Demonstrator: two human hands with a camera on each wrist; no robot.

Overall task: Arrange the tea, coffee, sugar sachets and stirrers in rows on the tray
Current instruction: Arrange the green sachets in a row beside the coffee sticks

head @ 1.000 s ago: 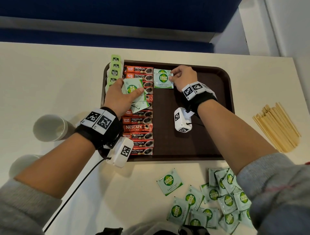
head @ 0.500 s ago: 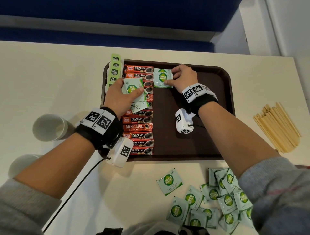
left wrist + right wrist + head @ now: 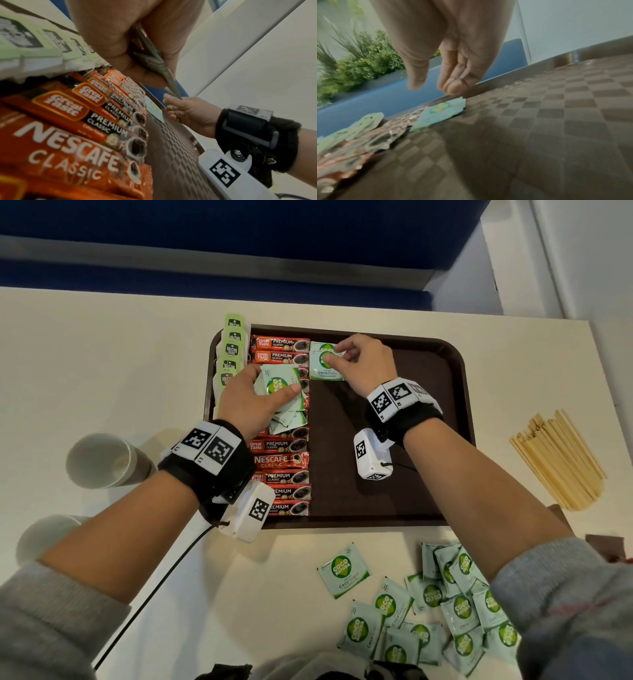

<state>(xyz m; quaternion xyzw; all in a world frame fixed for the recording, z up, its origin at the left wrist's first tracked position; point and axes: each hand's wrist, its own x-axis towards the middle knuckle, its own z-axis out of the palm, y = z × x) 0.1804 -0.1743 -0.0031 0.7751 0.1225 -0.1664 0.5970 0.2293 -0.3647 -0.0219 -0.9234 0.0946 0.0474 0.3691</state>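
On the brown tray (image 3: 411, 405), green tea bags (image 3: 231, 350) line the left edge and red coffee sachets (image 3: 281, 474) form a column beside them. My left hand (image 3: 263, 398) hovers over that column and grips a fanned stack of green sugar sachets (image 3: 279, 381), thumb on top; the stack (image 3: 154, 59) shows pinched in the left wrist view. One sugar sachet (image 3: 327, 373) lies flat at the tray's far end, against the coffee column. My right hand (image 3: 337, 354) is over it with relaxed fingers (image 3: 452, 86) just above its far corner (image 3: 440, 113). Wooden stirrers (image 3: 558, 460) lie on the table, right of the tray.
A heap of loose sugar sachets (image 3: 438, 618) lies on the table in front of the tray, with one apart (image 3: 344, 571). Two white cups (image 3: 99, 460) (image 3: 44, 535) stand to the left. The tray's right half is bare.
My right hand has crept a little to the left over the lone sugar sachet, which shifted slightly toward the coffee column. The left hand and its stack have stayed put.
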